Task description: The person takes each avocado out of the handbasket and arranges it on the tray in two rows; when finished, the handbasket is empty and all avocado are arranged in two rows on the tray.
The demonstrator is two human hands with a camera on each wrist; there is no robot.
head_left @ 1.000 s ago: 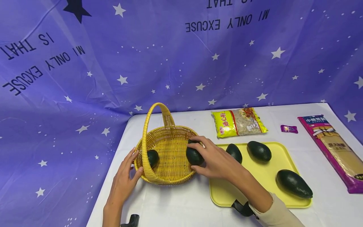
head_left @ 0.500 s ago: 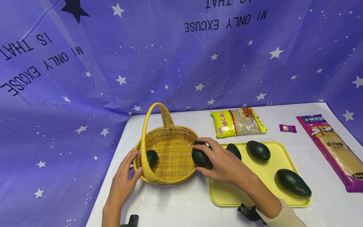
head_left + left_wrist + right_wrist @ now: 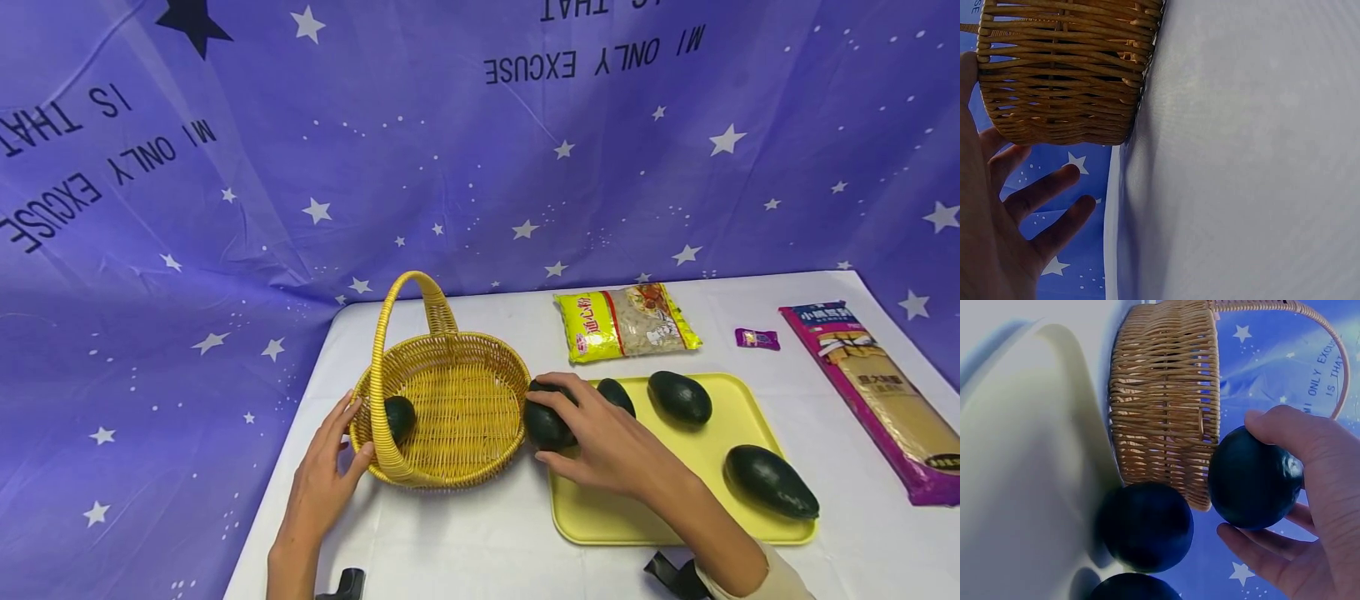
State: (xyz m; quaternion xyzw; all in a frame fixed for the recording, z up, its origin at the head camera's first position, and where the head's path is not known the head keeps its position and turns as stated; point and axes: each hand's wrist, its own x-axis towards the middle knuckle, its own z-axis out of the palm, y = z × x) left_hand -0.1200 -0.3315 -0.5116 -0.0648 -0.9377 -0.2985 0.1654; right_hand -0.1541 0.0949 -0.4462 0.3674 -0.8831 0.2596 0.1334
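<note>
My right hand [image 3: 607, 437] grips a dark green avocado [image 3: 547, 418] between thumb and fingers, just past the right rim of a yellow wicker basket [image 3: 457, 475] and over the tray's left edge. The right wrist view shows this avocado [image 3: 1254, 478] raised beside the basket's rim [image 3: 1213, 394]. My left hand [image 3: 326, 471] touches the basket's left side, its fingers spread and mostly straight in the left wrist view. Inside the basket, at its left end, lies another avocado [image 3: 400, 418], partly hidden by the handle. Several more avocados, among them one [image 3: 680, 397] at the back, lie on a yellow tray [image 3: 600, 521].
Behind the tray lies a yellow bag of noodles [image 3: 628, 323]. A small purple packet [image 3: 757, 338] and a long magenta pack of noodles [image 3: 873, 400] lie to the right. The basket's tall handle [image 3: 382, 367] arches over its left part. A starry purple cloth [image 3: 480, 167] hangs behind the table.
My right hand has moved right with the avocado, from inside the basket's right end to beyond its rim. The left hand stays at the basket's left side.
</note>
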